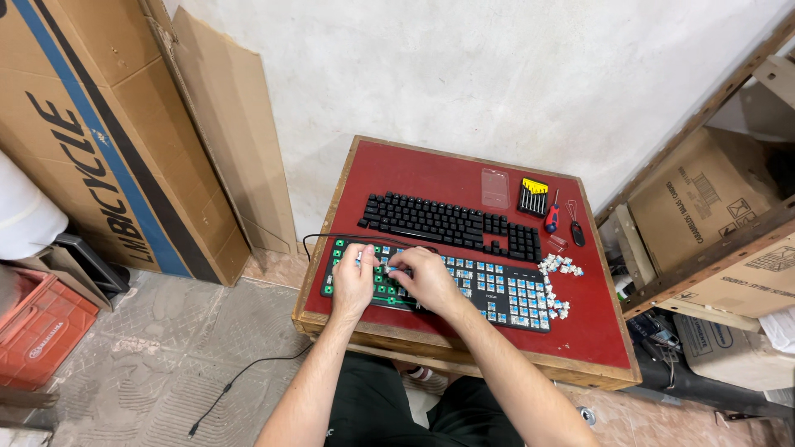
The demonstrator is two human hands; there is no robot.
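Left hand and right hand pinch at small switches on the stripped black keyboard chassis: light, rigid, probably fragile pins; grip switch sides.

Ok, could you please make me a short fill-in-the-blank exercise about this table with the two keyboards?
1. Both hands, the left hand and the right hand, rest on the keyboard without keycaps, which lies ____ to the person than the black keyboard.
2. The top of the table is ____ in colour.
3. The loose switches lie in a pile at the ____ end of the near keyboard.

Missing words: nearer; red; right
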